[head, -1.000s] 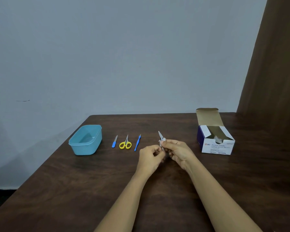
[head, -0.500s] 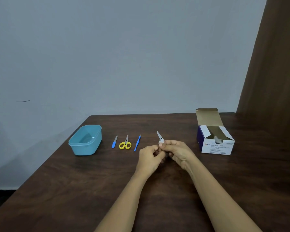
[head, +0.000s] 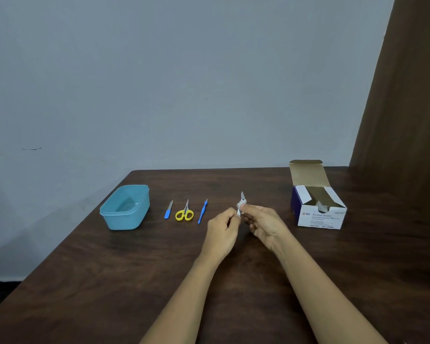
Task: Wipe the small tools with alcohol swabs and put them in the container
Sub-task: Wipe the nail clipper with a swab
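Small tool (head: 242,195) gripped by left hand (head: 221,228); right hand (head: 265,225) pinches swab (head: 241,202).

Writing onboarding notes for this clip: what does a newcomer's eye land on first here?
Mid-table, the left hand grips a small metal tool with its tip pointing up, while the right hand pinches a white swab against it. To their left, the yellow scissors lie between a blue file and a blue stick tool, with the light blue container further left. The open alcohol swab box stands at the right.
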Demonstrator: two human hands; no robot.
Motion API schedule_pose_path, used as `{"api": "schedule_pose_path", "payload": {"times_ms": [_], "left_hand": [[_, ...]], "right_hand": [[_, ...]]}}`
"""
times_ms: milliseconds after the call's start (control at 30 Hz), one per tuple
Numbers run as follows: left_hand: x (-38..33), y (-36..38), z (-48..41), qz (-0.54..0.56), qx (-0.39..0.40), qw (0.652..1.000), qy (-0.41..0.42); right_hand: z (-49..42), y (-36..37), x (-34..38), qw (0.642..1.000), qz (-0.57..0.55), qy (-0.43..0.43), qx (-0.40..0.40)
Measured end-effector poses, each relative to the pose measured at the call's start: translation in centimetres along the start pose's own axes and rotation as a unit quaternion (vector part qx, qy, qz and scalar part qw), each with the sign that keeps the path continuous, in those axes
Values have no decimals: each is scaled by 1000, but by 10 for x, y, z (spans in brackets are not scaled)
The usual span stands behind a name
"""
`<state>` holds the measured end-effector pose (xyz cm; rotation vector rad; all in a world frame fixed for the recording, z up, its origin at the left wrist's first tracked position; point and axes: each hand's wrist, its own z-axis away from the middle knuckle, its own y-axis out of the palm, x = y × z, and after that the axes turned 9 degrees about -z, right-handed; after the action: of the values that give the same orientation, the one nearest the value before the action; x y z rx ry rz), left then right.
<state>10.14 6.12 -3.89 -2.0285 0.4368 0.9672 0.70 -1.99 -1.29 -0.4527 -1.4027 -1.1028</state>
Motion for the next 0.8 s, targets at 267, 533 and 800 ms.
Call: {"api": "schedule_pose_path", "payload": {"times_ms": [267,533,800], "left_hand": [[-3,0,-2,23,-23,999,-9],[2,-2,-4,4,-39,999,7],[1,-1,-3,11,-47,999,12]], "right_hand": [[9,16,-4,996,18,-68,-45],[11,10,-4,997,21,-68,-40],[3,5,-2,998,-12,-22,-55]]}}
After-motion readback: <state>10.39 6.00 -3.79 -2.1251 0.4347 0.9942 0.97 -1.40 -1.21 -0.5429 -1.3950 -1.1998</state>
